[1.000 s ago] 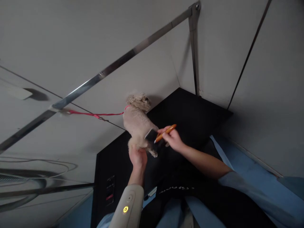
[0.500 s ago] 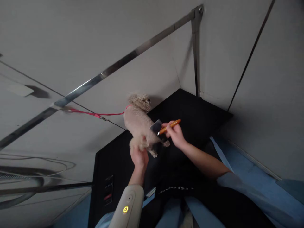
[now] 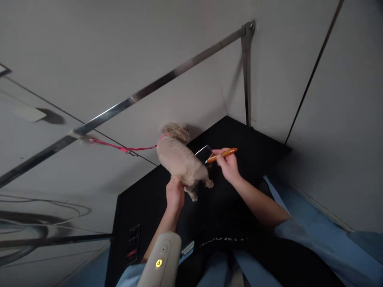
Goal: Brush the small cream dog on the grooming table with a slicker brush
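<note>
A small cream dog (image 3: 176, 155) with short-clipped body hair and a curly-haired head stands on the black table, its head toward the wall. My left hand (image 3: 175, 193) is closed at its rump, around what looks like its tail; the fingers mostly cover the hold. In my right hand (image 3: 229, 165) is a slicker brush (image 3: 227, 153) with an orange wooden handle and a dark flat head. That brush head is close beside the dog's flank, and I cannot tell whether it touches. A pink lead (image 3: 119, 148) runs from the dog's neck to the metal bar.
A metal bar frame (image 3: 155, 83) rises above the black table (image 3: 248, 139), with the wall close behind. On the table's left part lies a dark case (image 3: 133, 243) with a red item. Cables and a hose (image 3: 36, 231) hang at the left.
My right hand has drawn the brush away from the dog's hindquarters, slightly rightward. My left hand has shifted slightly up, and the fluffy tuft above it is now mostly covered.
</note>
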Motion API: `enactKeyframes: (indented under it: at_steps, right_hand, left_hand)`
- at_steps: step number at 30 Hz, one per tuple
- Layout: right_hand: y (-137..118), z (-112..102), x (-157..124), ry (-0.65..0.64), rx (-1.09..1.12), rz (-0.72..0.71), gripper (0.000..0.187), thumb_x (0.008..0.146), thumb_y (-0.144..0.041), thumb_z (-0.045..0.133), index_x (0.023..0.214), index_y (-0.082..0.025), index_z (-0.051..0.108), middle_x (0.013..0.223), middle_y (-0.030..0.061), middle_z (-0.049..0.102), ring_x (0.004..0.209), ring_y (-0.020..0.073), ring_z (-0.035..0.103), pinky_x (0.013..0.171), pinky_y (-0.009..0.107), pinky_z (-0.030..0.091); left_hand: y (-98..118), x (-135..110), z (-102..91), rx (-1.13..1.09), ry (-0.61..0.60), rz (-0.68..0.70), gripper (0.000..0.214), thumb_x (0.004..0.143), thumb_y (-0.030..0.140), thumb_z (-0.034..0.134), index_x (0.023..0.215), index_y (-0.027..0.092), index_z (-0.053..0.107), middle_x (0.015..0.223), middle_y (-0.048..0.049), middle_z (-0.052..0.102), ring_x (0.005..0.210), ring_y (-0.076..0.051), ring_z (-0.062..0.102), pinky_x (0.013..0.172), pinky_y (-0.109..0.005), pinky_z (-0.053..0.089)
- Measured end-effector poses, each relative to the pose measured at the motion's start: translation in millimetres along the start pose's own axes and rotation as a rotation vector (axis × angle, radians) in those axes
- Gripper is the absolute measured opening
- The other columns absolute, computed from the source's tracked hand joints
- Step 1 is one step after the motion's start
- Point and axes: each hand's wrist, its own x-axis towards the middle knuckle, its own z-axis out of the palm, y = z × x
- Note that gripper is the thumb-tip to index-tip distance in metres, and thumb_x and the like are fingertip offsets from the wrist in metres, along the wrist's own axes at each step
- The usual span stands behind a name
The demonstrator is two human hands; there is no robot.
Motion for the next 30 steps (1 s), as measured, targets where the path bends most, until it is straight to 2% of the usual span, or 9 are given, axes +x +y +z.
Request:
enactKeyframes:
  at_steps: [3,7,11,15,17,19,23,27,30]
  right_hand:
    - [-11,1,-7,-0.222,-0.111,0.005,0.023,0.085,-0.043,0.076,0.092,-0.024,0.064,0.101,0.0066,0.077,0.095,0.0236,0.073,0.093,0.043,0.058]
    - [-19,1,-10,-0.027,-0.143,-0.135,0.018,0.089,-0.040,0.071,0.094,-0.024,0.063,0.109,0.0077,0.076,0.106,0.0241,0.072,0.101,0.045,0.056]
    - [-21,-3,-8,-0.254,-0.222,-0.113,0.015,0.087,-0.036,0.072,0.092,-0.024,0.065,0.100,0.0062,0.077,0.097,0.0233,0.074,0.093,0.042,0.060]
    - [-24,-5,-7,0.040,-0.185,-0.285,0.013,0.091,-0.037,0.068,0.093,-0.025,0.062,0.110,0.0074,0.076,0.109,0.0232,0.072,0.101,0.043,0.057]
    - [-24,-5,-8,-0.071,-0.192,-0.263,0.014,0.089,-0.037,0.070,0.092,-0.025,0.063,0.108,0.0064,0.076,0.105,0.0230,0.073,0.099,0.043,0.058]
    - [-22,-4,-8,-0.203,-0.209,-0.155,0.015,0.089,-0.038,0.071,0.092,-0.025,0.064,0.100,0.0055,0.076,0.095,0.0228,0.074,0.092,0.042,0.060]
    - [-12,-2,-8,0.062,-0.151,-0.194,0.021,0.089,-0.043,0.069,0.092,-0.025,0.060,0.109,0.0079,0.075,0.107,0.0239,0.072,0.099,0.044,0.057]
    - [0,2,-9,-0.104,-0.067,-0.034,0.029,0.084,-0.048,0.074,0.090,-0.024,0.059,0.097,0.0061,0.076,0.094,0.0236,0.073,0.092,0.045,0.060]
    - [5,4,-9,0.087,-0.005,-0.032,0.034,0.083,-0.051,0.076,0.091,-0.024,0.057,0.102,0.0069,0.076,0.098,0.0236,0.073,0.096,0.046,0.059]
  left_hand:
    - [6,4,1.6,0.061,-0.035,-0.049,0.029,0.068,0.040,0.084,0.065,0.018,0.064,0.065,-0.0009,0.066,0.063,-0.015,0.062,0.061,-0.026,0.051]
    - [13,9,7.7,0.130,-0.098,-0.107,0.036,0.065,0.048,0.083,0.063,0.018,0.064,0.065,-0.0036,0.067,0.058,-0.016,0.061,0.057,-0.028,0.050]
    - [16,12,13.1,0.174,-0.093,-0.084,0.045,0.061,0.047,0.085,0.051,0.020,0.050,0.050,0.0039,0.049,0.046,-0.009,0.042,0.047,-0.023,0.037]
    - [15,13,15.1,0.167,-0.059,-0.108,0.035,0.066,0.046,0.080,0.059,0.019,0.059,0.059,-0.0002,0.060,0.054,-0.013,0.053,0.055,-0.026,0.044]
    - [14,13,15.1,0.175,-0.018,-0.103,0.036,0.071,0.042,0.078,0.057,0.020,0.053,0.054,0.0022,0.052,0.051,-0.012,0.051,0.054,-0.026,0.043]
    - [13,12,15.2,0.147,0.008,-0.092,0.035,0.074,0.039,0.077,0.059,0.021,0.051,0.053,0.0034,0.050,0.052,-0.013,0.052,0.055,-0.026,0.043]
    - [13,8,16.1,0.023,0.035,-0.082,0.026,0.072,0.037,0.080,0.079,0.017,0.064,0.074,-0.0006,0.067,0.070,-0.016,0.064,0.069,-0.027,0.051]
    - [9,3,14.3,-0.076,0.075,-0.056,0.025,0.068,0.031,0.081,0.081,0.017,0.065,0.076,0.0011,0.067,0.068,-0.015,0.062,0.065,-0.026,0.050]
    - [5,0,10.1,-0.154,0.116,-0.048,0.016,0.072,0.023,0.077,0.083,0.019,0.067,0.082,-0.0015,0.071,0.076,-0.018,0.068,0.070,-0.028,0.053]
